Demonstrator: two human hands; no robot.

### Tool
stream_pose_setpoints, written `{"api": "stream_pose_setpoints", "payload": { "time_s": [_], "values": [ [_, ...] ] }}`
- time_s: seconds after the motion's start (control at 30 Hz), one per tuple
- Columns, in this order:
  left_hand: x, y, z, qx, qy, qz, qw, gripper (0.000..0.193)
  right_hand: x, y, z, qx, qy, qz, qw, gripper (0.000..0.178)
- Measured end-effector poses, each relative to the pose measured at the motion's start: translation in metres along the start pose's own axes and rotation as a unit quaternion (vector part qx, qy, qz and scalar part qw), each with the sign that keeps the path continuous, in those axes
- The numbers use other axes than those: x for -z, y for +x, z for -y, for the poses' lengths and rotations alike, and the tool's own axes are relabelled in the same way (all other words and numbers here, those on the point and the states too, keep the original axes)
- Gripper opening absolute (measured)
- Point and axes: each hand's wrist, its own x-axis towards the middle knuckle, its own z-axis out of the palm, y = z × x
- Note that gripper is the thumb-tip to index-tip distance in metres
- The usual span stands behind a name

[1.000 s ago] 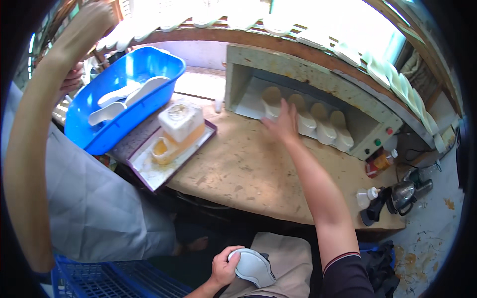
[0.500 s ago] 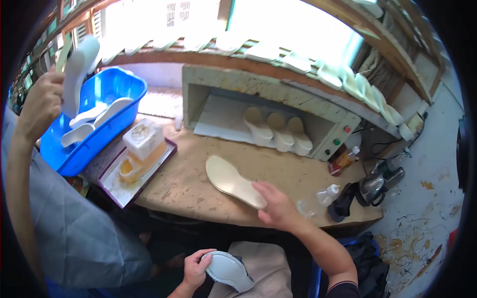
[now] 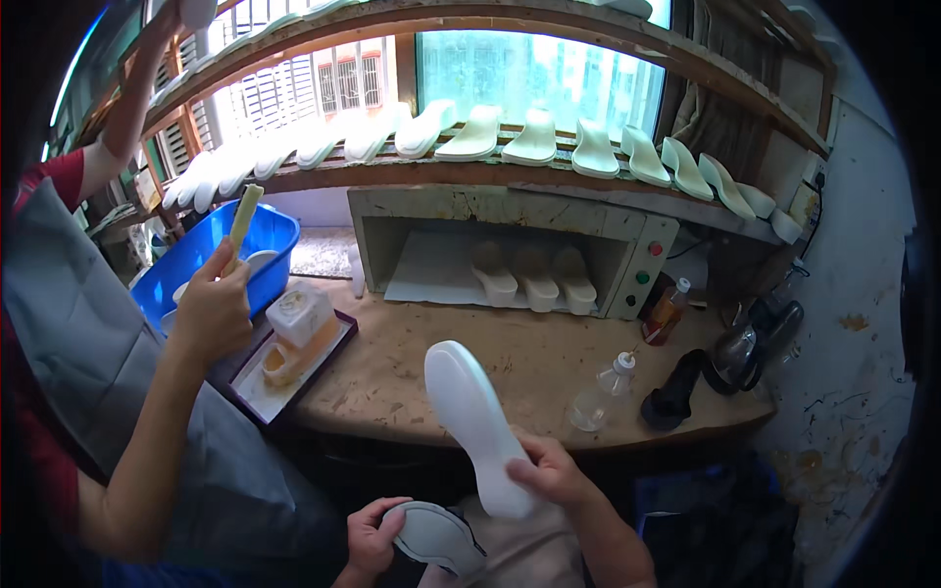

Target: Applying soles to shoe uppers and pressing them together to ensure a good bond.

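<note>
My right hand (image 3: 551,476) grips a white shoe sole (image 3: 469,402) by its narrower end, holding it tilted up in front of the bench edge. Over my lap, my left hand (image 3: 373,537) pinches a pale grey, curved piece with a dark rim (image 3: 437,537), which looks like a shoe upper. The two pieces are apart. At my left stands a co-worker in a grey apron (image 3: 69,304), whose one hand (image 3: 211,309) holds a pale-handled brush (image 3: 243,220); the other arm (image 3: 147,88) reaches up beside the upper shelf.
Several white soles (image 3: 536,137) line a wooden shelf above an open box-shaped unit (image 3: 627,260) with three soles inside. Left are a blue basin (image 3: 279,230) and a tray (image 3: 345,331) holding a container. A clear bottle (image 3: 592,402) and a black shoe (image 3: 672,392) stand at right.
My right hand has raised the sole from over the bench and turned it more upright, nearer me. The co-worker's brush hand has come rightward and their other arm is up. My view has tilted upward.
</note>
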Motion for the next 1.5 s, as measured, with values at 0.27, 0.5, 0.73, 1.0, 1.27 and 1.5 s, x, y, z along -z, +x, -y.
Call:
{"api": "stream_pose_setpoints", "payload": {
  "time_s": [0.27,0.5,0.73,1.0,1.27,1.5],
  "values": [
    [-0.063,0.057,0.104,0.006,-0.073,0.038,0.997,0.030,0.019,-0.128,-0.099,0.002,0.398,-0.134,0.908,0.054],
    [-0.066,0.085,0.220,0.210,-0.335,0.076,0.915,0.047,0.046,-0.165,-0.203,-0.167,0.168,-0.146,0.960,0.059],
    [-0.033,0.079,0.260,0.212,-0.274,0.022,0.938,0.045,0.018,-0.148,-0.254,-0.156,0.116,-0.105,0.975,0.051],
    [-0.030,0.069,0.276,0.194,-0.235,0.031,0.952,0.044,0.006,-0.133,-0.287,-0.217,-0.016,-0.095,0.971,0.058],
    [-0.021,0.071,0.280,0.195,-0.204,0.052,0.958,0.043,-0.004,-0.126,-0.308,-0.222,-0.021,-0.096,0.970,0.058],
    [-0.011,0.073,0.288,0.200,-0.202,0.063,0.957,0.044,-0.008,-0.116,-0.314,-0.228,-0.038,-0.093,0.969,0.056]
  ]
}}
